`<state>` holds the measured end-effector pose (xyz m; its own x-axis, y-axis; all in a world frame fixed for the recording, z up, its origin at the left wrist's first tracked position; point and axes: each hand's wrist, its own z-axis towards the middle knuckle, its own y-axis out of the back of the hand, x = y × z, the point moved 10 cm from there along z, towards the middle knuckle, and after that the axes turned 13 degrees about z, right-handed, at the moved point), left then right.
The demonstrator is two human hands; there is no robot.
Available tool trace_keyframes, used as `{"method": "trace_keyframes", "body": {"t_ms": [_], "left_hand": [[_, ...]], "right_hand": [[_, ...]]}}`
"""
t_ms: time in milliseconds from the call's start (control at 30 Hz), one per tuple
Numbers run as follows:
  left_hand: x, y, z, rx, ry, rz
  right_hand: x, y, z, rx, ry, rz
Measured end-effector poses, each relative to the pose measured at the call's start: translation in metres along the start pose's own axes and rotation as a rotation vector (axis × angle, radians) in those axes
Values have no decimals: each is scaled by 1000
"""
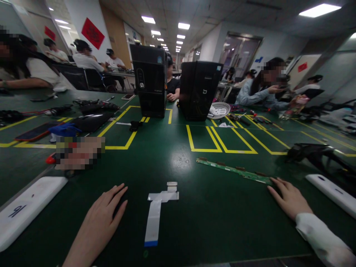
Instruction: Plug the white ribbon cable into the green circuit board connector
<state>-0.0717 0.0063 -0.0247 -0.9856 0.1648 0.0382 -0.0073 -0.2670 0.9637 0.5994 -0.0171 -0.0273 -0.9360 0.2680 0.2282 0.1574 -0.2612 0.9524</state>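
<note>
From the head view, my left hand (104, 215) lies flat and empty on the green table (211, 222), just left of the white ribbon cable (157, 215), which lies loose, attached to nothing. My right hand (289, 198), fingers spread and gripping nothing, touches the near end of the narrow green circuit board (236, 171); I judge cable and board not yet joined, well apart.
</note>
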Motion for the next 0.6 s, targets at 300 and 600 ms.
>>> {"method": "trace_keyframes", "body": {"t_ms": [300, 600], "left_hand": [[3, -3, -1, 9, 6, -19], [-4, 4, -2, -37, -34, 25]], "right_hand": [[173, -19, 12, -33, 410, 98], [323, -41, -30, 119, 497, 93]]}}
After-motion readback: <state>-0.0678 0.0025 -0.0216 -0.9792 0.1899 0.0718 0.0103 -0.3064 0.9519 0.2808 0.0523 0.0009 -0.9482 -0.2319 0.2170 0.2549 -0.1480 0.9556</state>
